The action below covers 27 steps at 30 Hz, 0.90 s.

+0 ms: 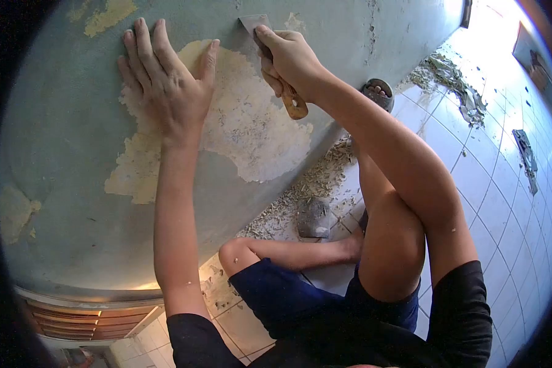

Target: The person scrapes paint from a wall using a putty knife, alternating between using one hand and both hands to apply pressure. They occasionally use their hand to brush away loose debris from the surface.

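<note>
Paint flakes (306,190) litter the white tiled floor (472,178) below the grey-green wall (61,153) with its bare plaster patch (251,132). The left hand (168,86) lies flat, fingers spread; the right hand (291,58), its grip clenched, presses the wooden-handled metal scraper (270,55) against the wall.

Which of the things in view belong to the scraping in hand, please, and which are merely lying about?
In hand:
- scraper gripped in right hand
- left hand flat on wall
- bare patch

Lying about:
- paint flakes
- sandal
- debris pile

scraper (270,55) handle mostly hidden (by fist)
</note>
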Available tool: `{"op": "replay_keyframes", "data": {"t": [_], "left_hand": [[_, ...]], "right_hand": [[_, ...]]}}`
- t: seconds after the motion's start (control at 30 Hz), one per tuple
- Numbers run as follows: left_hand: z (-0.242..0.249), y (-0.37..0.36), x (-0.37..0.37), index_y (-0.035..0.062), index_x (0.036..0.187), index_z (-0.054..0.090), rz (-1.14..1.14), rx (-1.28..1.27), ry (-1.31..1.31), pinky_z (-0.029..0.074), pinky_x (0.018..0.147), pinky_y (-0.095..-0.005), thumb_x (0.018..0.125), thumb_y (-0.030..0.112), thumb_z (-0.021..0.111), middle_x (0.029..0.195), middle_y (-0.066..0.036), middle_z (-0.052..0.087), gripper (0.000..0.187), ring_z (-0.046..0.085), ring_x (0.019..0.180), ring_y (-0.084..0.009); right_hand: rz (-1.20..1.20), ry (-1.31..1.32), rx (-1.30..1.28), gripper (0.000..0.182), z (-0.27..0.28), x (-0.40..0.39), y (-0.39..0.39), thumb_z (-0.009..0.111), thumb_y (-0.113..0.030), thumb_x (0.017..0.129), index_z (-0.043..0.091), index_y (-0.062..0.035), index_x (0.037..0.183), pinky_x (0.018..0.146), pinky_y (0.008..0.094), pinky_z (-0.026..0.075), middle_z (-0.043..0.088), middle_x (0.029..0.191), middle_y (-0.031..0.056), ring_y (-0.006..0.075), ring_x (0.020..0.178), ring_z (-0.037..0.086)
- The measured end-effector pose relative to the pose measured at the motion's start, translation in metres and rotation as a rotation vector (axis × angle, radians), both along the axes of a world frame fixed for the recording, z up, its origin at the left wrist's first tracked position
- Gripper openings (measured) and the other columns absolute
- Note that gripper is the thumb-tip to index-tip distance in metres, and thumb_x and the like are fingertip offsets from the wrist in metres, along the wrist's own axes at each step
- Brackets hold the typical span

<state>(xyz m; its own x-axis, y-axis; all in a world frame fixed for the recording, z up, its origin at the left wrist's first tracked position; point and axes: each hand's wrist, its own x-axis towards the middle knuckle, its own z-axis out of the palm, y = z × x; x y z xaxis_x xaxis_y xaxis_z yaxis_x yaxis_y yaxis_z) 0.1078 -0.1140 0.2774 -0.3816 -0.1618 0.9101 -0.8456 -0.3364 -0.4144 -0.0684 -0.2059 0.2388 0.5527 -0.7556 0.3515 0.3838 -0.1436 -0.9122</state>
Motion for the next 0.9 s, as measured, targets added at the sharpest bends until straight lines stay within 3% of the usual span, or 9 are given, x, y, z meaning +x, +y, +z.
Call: {"op": "replay_keyframes", "data": {"t": [0.1, 0.5, 0.57, 0.7, 0.83, 0.9], "left_hand": [[-0.006, -0.003, 0.003, 0.0093, 0.151, 0.040, 0.086, 0.034, -0.035, 0.030, 0.120, -0.0590, 0.098, 0.071, 0.044, 0.153, -0.017, 0.044, 0.081, 0.040, 0.146, -0.0366], [-0.005, -0.006, 0.001, 0.0069, 0.149, 0.043, 0.065, -0.022, -0.036, 0.033, 0.118, -0.0606, 0.101, 0.068, 0.040, 0.150, -0.017, 0.049, 0.078, 0.045, 0.143, -0.0342], [-0.011, -0.004, 0.000, 0.0068, 0.149, 0.044, 0.072, 0.008, -0.030, 0.032, 0.118, -0.0605, 0.101, 0.068, 0.040, 0.151, -0.018, 0.048, 0.078, 0.045, 0.143, -0.0342], [-0.005, -0.004, 0.000, 0.0065, 0.150, 0.043, 0.112, -0.001, -0.020, 0.031, 0.120, -0.0596, 0.102, 0.067, 0.039, 0.152, -0.018, 0.048, 0.078, 0.045, 0.143, -0.0347], [-0.010, -0.004, 0.000, 0.0060, 0.150, 0.043, 0.081, -0.004, -0.020, 0.031, 0.120, -0.0587, 0.102, 0.068, 0.038, 0.152, -0.018, 0.048, 0.079, 0.044, 0.144, -0.0344], [-0.006, -0.004, -0.001, 0.0055, 0.150, 0.044, 0.110, -0.001, -0.017, 0.031, 0.120, -0.0584, 0.102, 0.067, 0.038, 0.152, -0.017, 0.048, 0.078, 0.043, 0.144, -0.0339]], "right_hand": [[-0.025, -0.032, 0.027, 0.046, 0.001, 0.001, 0.002, 0.042, -0.039, 0.111, 0.050, -0.0050, 0.082, 0.039, 0.0325, 0.038, 0.043, 0.054, 0.0009, 0.0137, 0.038, 0.042], [-0.184, 0.014, -0.075, 0.048, 0.017, 0.015, -0.016, 0.045, -0.040, 0.109, 0.053, -0.0046, 0.078, 0.041, 0.0344, 0.041, 0.044, 0.051, 0.0035, 0.0161, 0.038, 0.046], [-0.125, -0.089, -0.058, 0.046, 0.026, 0.013, -0.023, 0.045, -0.035, 0.106, 0.054, -0.0022, 0.075, 0.041, 0.0368, 0.044, 0.053, 0.056, 0.0083, 0.0186, 0.042, 0.052], [-0.094, 0.041, 0.012, 0.049, 0.011, 0.007, 0.010, 0.045, -0.043, 0.109, 0.052, -0.0057, 0.078, 0.044, 0.0328, 0.040, 0.046, 0.054, 0.0029, 0.0155, 0.040, 0.046], [-0.119, -0.120, 0.017, 0.047, 0.031, 0.009, -0.010, 0.046, -0.039, 0.109, 0.052, -0.0047, 0.079, 0.039, 0.0340, 0.039, 0.045, 0.054, 0.0032, 0.0163, 0.037, 0.046], [-0.137, -0.075, 0.025, 0.046, 0.021, 0.012, 0.001, 0.046, -0.039, 0.109, 0.051, -0.0055, 0.079, 0.040, 0.0339, 0.039, 0.044, 0.053, 0.0027, 0.0161, 0.037, 0.045]]}}
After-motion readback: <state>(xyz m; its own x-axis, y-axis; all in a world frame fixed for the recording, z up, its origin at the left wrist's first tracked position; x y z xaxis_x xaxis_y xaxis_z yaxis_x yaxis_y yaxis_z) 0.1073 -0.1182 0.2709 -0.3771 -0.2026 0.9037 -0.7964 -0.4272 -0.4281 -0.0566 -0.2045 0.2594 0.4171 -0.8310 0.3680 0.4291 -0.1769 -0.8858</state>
